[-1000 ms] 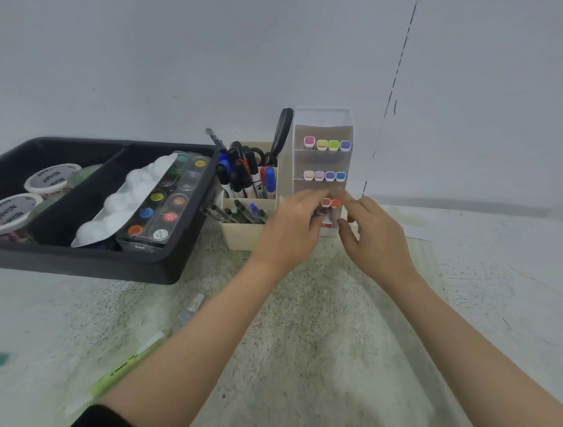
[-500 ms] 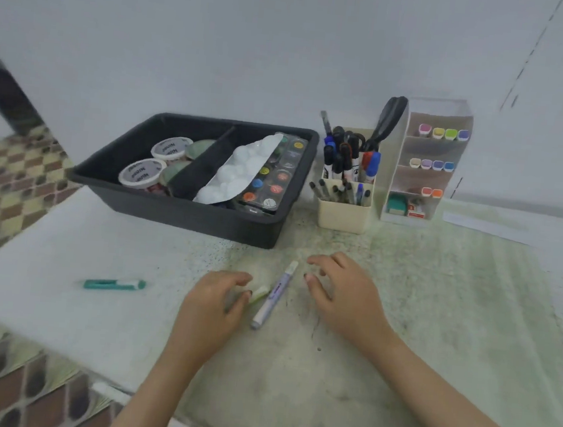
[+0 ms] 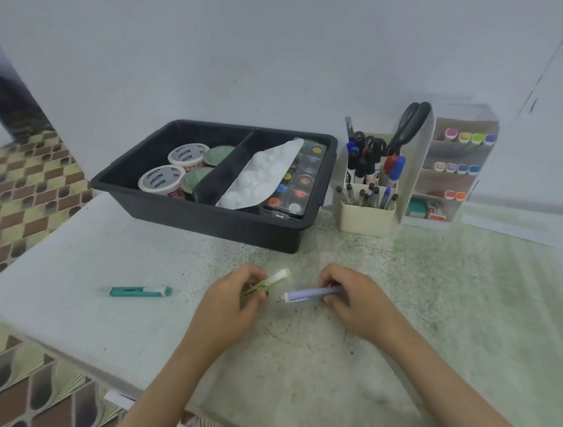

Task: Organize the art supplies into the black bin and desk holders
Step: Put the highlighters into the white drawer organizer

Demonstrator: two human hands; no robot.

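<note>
Left hand (image 3: 230, 298) grips a green highlighter (image 3: 268, 282), right hand (image 3: 354, 299) pinches a purple one (image 3: 310, 293), both low over the table (image 3: 399, 328). Black bin (image 3: 204, 216) & tiered holder (image 3: 448, 181) mostly filled; teal marker (image 3: 140, 291) left on the table, approx. 3 pcs to go.

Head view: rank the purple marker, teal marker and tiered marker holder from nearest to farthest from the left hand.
1. Purple marker: just right of the left hand, which grips the green marker; the right hand holds it.
2. Teal marker: lying loose to the left.
3. Tiered marker holder: far back right.
</note>
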